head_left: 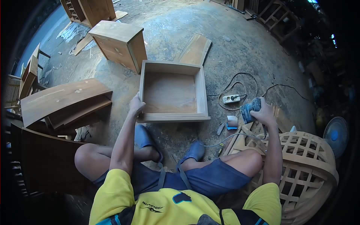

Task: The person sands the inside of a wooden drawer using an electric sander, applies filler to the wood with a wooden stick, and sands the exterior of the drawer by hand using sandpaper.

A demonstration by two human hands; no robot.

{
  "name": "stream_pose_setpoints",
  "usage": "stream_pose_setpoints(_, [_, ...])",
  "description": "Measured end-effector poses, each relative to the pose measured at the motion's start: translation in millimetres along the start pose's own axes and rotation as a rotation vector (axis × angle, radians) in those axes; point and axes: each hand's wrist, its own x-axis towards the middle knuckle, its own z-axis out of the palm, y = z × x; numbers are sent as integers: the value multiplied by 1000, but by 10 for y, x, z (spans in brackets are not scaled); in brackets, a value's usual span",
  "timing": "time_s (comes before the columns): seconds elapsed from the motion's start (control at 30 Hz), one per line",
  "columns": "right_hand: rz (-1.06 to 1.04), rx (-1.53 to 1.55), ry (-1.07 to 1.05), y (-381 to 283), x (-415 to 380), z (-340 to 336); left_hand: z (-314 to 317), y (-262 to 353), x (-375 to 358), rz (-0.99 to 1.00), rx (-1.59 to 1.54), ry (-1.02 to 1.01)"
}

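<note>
A wooden drawer (173, 117) rests in front of my feet, its open side facing up and its inside bare. My left hand (137, 105) is closed around the drawer's left wall near the front corner. To the right of the drawer, my right hand (264, 112) grips a blue electric sander (246, 113), held apart from the wood. A cord runs near the sander. Just below it lies a roll of sandpaper (232, 121) on the floor.
A white power strip (231, 98) with a looped black cable lies right of the drawer. A wooden cabinet (120, 45) and a flat board (195, 49) are beyond it. Curved wooden panels (65, 98) stand left, a lattice wooden piece (303, 161) right, beside a fan (336, 136).
</note>
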Motion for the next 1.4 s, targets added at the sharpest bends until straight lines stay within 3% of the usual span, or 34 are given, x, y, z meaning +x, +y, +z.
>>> stream_pose_setpoints(0.13, [-27, -13, 27, 91, -203, 109, -325, 12, 610, 64, -54, -166])
stream_pose_setpoints(0.2, [-196, -50, 27, -38, -200, 213, -405, 184, 795, 84, 13, -235])
stream_pose_setpoints(0.23, [-410, -116, 181, -50, -160, 371, -355, 168, 948, 109, 19, -277])
stream_pose_setpoints(0.33, [-482, -12, -19, -627, -5, 586, -242, 342, 1130, 170, 57, -384])
stream_pose_setpoints(0.47, [-675, -140, -199, -1375, 349, 1115, 93, 334, 1357, 354, 93, -312])
stream_pose_setpoints(0.6, [-703, -159, -283, -2036, 733, 1798, -108, 429, 1399, 435, 298, -410])
stream_pose_setpoints(0.7, [-696, -164, -314, -2280, 972, 2370, -620, 702, 998, 407, 712, -636])
stream_pose_setpoints(0.83, [-656, -181, -377, -2334, 947, 2818, -962, 353, 622, 289, 654, -721])
stream_pose_setpoints(0.9, [-635, -158, -403, -2333, 846, 2869, -681, -89, 579, 323, 464, -543])
stream_pose_setpoints(0.97, [-607, -125, -407, -2484, 917, 2927, -413, -66, 339, 262, 250, -376])
stream_pose_setpoints(1.0, [-575, -87, -399, -2570, 952, 2959, -368, -43, 315, 260, 237, -393])
stream_pose_setpoints(1.1, [-595, 10, -305, -3005, 1264, 3113, -195, -122, 266, 241, 126, -166])
stream_pose_setpoints(1.23, [-600, 12, -242, -3549, 1590, 3228, -132, -202, 255, 312, 85, -76])
stream_pose_setpoints(1.4, [-683, -20, -307, -3315, 1338, 3142, -153, -210, 257, 300, 53, -67])
